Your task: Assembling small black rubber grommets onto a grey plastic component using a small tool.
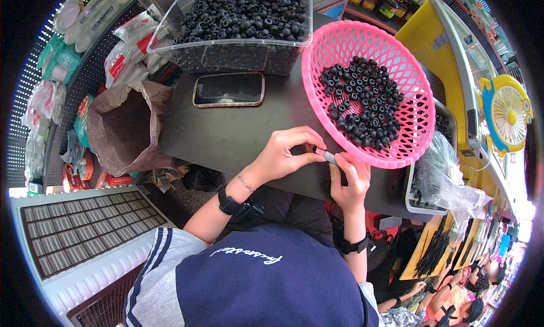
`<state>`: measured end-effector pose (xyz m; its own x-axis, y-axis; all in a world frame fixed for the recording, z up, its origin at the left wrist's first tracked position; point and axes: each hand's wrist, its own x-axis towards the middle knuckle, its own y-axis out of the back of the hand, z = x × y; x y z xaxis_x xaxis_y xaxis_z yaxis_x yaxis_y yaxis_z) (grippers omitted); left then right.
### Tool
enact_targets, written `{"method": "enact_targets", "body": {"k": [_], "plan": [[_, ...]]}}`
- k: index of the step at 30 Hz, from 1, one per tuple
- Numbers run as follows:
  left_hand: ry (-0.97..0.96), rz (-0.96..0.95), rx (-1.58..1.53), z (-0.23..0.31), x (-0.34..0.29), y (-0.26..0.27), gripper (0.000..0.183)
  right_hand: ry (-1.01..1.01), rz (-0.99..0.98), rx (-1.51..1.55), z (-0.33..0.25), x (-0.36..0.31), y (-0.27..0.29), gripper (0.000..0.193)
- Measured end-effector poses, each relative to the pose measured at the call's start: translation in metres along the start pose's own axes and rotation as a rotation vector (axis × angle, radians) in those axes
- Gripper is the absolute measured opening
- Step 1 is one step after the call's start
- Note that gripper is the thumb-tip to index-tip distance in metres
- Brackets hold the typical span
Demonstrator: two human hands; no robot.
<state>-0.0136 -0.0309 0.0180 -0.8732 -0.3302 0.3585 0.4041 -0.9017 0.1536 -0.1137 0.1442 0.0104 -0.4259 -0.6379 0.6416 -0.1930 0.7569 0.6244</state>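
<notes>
My left hand (288,153) and my right hand (351,182) meet at the near left rim of a pink plastic basket (416,148). The right fingertips are closed on a small grey piece (329,157), too small to name. My left thumb and index finger pinch together right at its end; whether they grip it or something tiny beside it cannot be made out. Many small black ring-shaped parts (362,97) with open centres lie in the basket. A clear plastic bin (235,44) beyond the hands is heaped with similar black parts.
A phone (229,90) lies on the dark table (226,129). An open brown bag (130,126) stands left. At right are a crumpled clear plastic bag (445,177) over a tray and a yellow-blue fan (506,114). A white slatted appliance (93,231) sits lower left; people (453,293) are lower right.
</notes>
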Motion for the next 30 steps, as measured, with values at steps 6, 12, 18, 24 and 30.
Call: {"method": "enact_targets", "body": {"k": [6,12,18,24,30], "plan": [[0.015,0.041,-0.026,-0.0007,0.0014,-0.0012,0.025,-0.018,-0.008,0.048,0.0032,-0.0039,0.0010,0.024],[-0.033,0.033,0.002,-0.0011,0.0023,-0.0016,0.022,-0.020,0.004,0.035,0.0026,-0.0044,0.0030,0.022],[0.080,0.020,-0.097,-0.0058,-0.0038,-0.0022,0.012,-0.035,0.003,0.031,0.0020,-0.0043,0.0025,0.021],[0.017,0.042,-0.025,-0.0040,-0.0033,-0.0060,0.019,-0.029,0.007,0.023,0.0018,-0.0026,0.0033,0.020],[0.012,-0.007,0.047,-0.0037,-0.0025,-0.0044,0.032,-0.043,-0.014,0.024,0.0020,-0.0028,0.0029,0.015]]}}
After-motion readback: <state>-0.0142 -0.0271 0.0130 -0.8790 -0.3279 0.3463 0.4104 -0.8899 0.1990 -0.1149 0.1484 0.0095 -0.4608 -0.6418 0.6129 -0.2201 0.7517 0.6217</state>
